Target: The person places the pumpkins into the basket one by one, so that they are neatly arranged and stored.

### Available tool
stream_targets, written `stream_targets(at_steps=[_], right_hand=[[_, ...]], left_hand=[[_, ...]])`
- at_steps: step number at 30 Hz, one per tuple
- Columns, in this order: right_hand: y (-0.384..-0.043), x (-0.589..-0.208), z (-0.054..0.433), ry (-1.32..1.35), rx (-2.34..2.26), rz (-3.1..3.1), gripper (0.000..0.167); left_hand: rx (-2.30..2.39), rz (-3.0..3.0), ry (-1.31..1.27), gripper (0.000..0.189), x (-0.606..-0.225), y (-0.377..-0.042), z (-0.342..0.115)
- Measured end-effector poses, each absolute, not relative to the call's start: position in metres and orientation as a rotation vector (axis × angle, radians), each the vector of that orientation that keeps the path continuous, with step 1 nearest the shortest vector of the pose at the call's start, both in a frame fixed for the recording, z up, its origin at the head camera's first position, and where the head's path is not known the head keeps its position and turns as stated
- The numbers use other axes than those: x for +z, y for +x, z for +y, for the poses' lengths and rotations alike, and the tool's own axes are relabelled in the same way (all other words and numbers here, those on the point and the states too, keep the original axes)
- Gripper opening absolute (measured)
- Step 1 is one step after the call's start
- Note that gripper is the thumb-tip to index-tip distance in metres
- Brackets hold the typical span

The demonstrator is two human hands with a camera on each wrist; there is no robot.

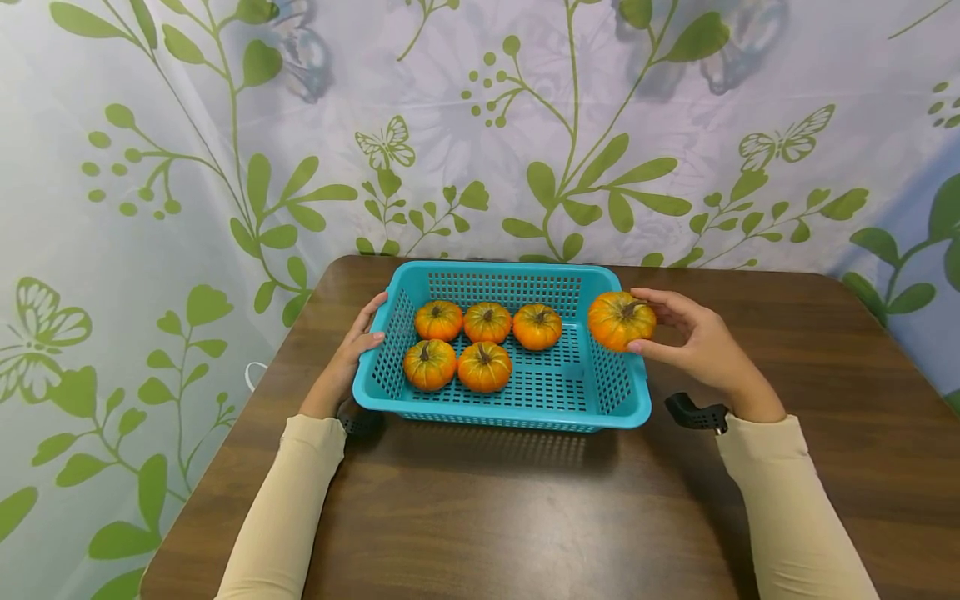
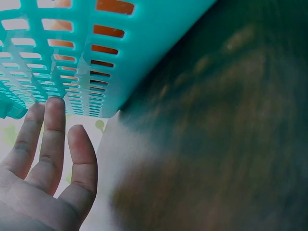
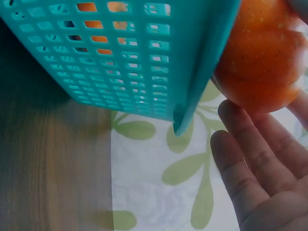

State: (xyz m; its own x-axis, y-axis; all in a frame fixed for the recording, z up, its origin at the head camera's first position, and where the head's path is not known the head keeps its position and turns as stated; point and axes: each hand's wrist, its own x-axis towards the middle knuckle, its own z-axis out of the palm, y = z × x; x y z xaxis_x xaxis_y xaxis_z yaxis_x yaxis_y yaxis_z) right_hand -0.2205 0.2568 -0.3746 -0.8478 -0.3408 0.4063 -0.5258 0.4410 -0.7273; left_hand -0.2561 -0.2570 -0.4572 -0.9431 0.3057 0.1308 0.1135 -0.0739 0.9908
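A turquoise plastic basket [image 1: 495, 417] with slotted walls stands on a brown table. Inside it are several small orange pumpkins [image 1: 483, 367], grouped toward the left and middle in two rows. My left hand [image 1: 348, 354] holds the basket's left rim, thumb on top; in the left wrist view its other fingers [image 2: 54, 139] lie along the outer wall. Over the right rim, my right hand [image 1: 697, 337] grips another pumpkin [image 1: 617, 322] between thumb and fingers. The right wrist view shows that pumpkin [image 3: 262, 62] beside the rim, fingers beneath it.
The wooden table [image 1: 480, 517] extends around the basket. Behind it hangs a pale curtain [image 1: 480, 150] with green leaves and butterflies. A black wrist strap [image 1: 697, 412] shows by the right sleeve. A white cable [image 1: 253, 375] curves near the table's left edge.
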Motion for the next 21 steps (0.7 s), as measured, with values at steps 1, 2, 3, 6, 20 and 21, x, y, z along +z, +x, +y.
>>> stream_targets(at_steps=[1,2,3,6,20,21], right_hand=[[-0.221,-0.374,0.256,0.769,1.356,-2.499,0.07],[-0.221,-0.374,0.255,0.781,1.347,-2.505,0.07],[-0.222,-0.374,0.254,0.794,1.338,-2.511,0.07],[-0.224,-0.372,0.251,0.843,1.296,-2.52,0.071],[-0.235,-0.368,0.238,1.065,1.105,-2.629,0.071],[-0.235,-0.367,0.237,1.079,1.085,-2.641,0.07]], left_hand=[[2.164,2.038,0.473,0.077,-0.457,-0.256,-0.257],[2.164,2.04,0.48,0.077,-0.456,-0.256,-0.256],[2.165,2.041,0.48,0.077,-0.456,-0.256,-0.256],[2.158,2.051,0.484,0.077,-0.455,-0.255,-0.256],[2.191,2.015,0.487,0.08,-0.455,-0.257,-0.254],[2.194,2.016,0.486,0.081,-0.455,-0.258,-0.254]])
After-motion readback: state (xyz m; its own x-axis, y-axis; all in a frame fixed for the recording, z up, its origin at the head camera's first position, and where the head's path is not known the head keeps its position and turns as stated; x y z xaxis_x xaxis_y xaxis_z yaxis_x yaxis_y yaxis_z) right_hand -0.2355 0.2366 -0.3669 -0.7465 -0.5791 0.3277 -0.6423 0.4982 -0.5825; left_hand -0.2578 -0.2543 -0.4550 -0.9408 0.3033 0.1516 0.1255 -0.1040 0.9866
